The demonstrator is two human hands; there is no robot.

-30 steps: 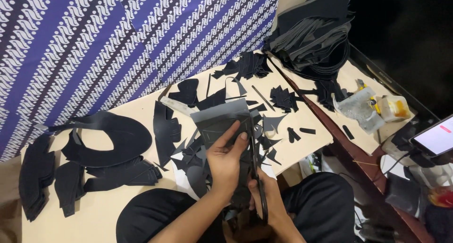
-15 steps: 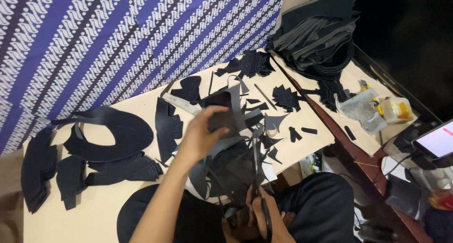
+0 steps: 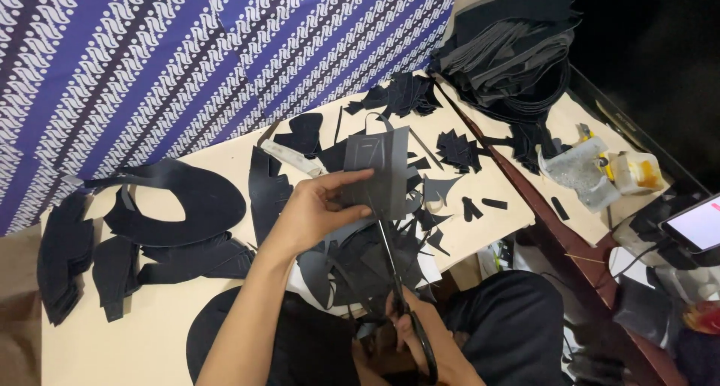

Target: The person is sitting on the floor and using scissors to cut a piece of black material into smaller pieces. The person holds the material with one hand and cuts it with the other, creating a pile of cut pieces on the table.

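My left hand [image 3: 319, 206] pinches the left side of a dark grey sheet of material [image 3: 379, 172], held upright above the table. My right hand [image 3: 424, 341] grips the handles of black scissors [image 3: 397, 281] low in the view. The blades point up toward the sheet's lower edge. Under the sheet lies a heap of black offcuts [image 3: 360, 262].
Black cut shapes [image 3: 180, 206] lie spread over the cream table [image 3: 135, 333], with a stack [image 3: 64, 255] at the left edge. A pile of black material [image 3: 510, 45] sits at the far right, a blue patterned cloth [image 3: 150, 64] behind. A clear bag [image 3: 581, 169] and a phone [image 3: 694, 225] rest to the right.
My left hand has lifted the grey sheet from the pile and turned it upright. The scissors have come up under its lower edge.
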